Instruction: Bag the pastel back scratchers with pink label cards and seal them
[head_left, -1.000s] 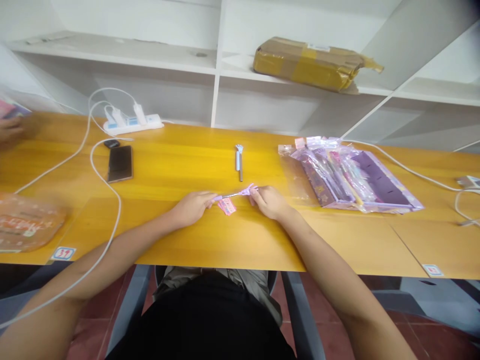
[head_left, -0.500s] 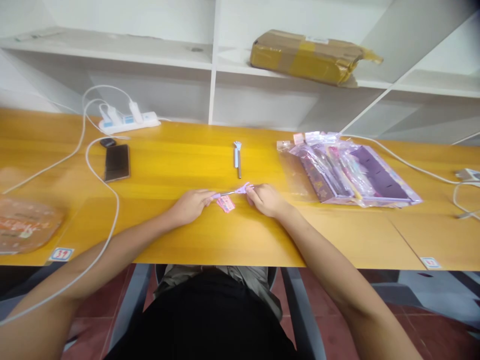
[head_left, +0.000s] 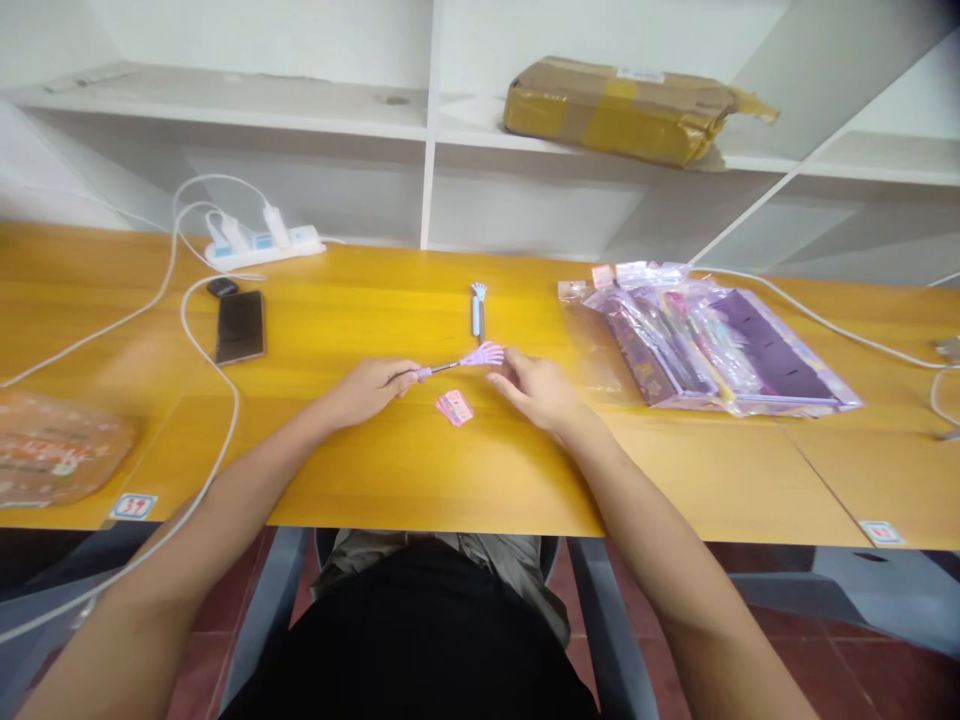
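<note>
My left hand [head_left: 371, 388] grips the handle end of a small purple back scratcher [head_left: 466, 361], whose claw head points right. Just right of that head lies my right hand [head_left: 536, 388], fingers spread and holding nothing. A small pink tag [head_left: 454, 408] rests on the yellow table [head_left: 420, 470] between my hands. Farther back on the table lies a blue back scratcher [head_left: 477, 312].
A stack of purple items in clear bags [head_left: 705, 340] sits at the right. A black phone [head_left: 240, 326], a white power strip [head_left: 264, 247] and white cables [head_left: 196, 330] are at the left, and an orange packet [head_left: 52, 446] near the left edge. A taped brown parcel [head_left: 626, 108] lies on the white shelf.
My right hand has let go of the purple scratcher's head and opened. My left hand has lifted the scratcher slightly away from the pink tag. Another person's hand at far left is gone from view.
</note>
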